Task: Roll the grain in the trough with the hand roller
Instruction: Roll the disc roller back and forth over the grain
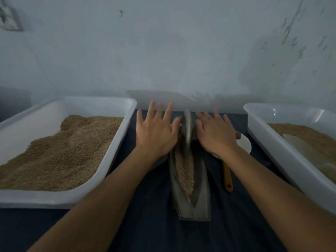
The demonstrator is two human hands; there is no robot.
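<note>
A dark cloth (pixel 149 206) covers the worktop below a pale blue wall (pixel 163 51). Left hand (pixel 156 131) and right hand (pixel 214 135), fingers straight, press the roller (pixel 187 131) over the trough (pixel 200 188).

Dull grey metal forms the roller wheel (pixel 187 131) between the outstretched fingers and the trough (pixel 200 179) below them; coarse tan grain (pixel 185 171) fills it. Glossy white plastic tubs (pixel 112 142) flank matt dark cloth (pixel 154 206); a smooth wooden handle (pixel 227 177) lies alongside.

**Layout on the table**

Trough (pixel 190 188) at centre, grain (pixel 186 176) inside, roller disc (pixel 187 131) upright at far end. Left hand (pixel 156 135) left of disc, right hand (pixel 216 135) right. Trays (pixel 116 151) flanking. Spoon (pixel 228 179) right of trough.
</note>
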